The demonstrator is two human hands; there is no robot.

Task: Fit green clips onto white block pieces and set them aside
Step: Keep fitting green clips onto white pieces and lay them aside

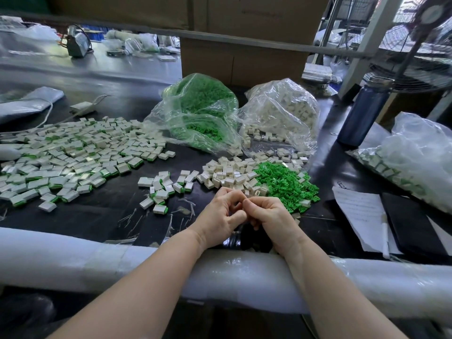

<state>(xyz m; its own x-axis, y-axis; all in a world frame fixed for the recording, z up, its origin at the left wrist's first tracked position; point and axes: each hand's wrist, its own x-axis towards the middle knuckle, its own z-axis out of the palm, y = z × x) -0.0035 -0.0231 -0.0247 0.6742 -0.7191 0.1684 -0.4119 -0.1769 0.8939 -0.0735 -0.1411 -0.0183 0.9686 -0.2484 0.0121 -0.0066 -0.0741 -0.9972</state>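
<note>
Left hand (pixel 223 214) and right hand (pixel 269 216) met fingertip to fingertip, curled; the piece between them was hidden, so grasp unconfirmed. Loose white blocks (pixel 232 174) and green clips (pixel 283 182) lay just beyond. Risk: blind misaligned press, clip popping into the finished pile (pixel 73 152) far left.

Soft daylight from upper right, glare on bags (pixel 281 106), wide-angle edge distortion

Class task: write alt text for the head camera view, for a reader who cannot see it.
A person's left hand and right hand meet fingertip to fingertip over a black table; whatever they pinch is hidden. Beyond them lie loose white blocks and green clips; finished pieces spread to the left.
</note>
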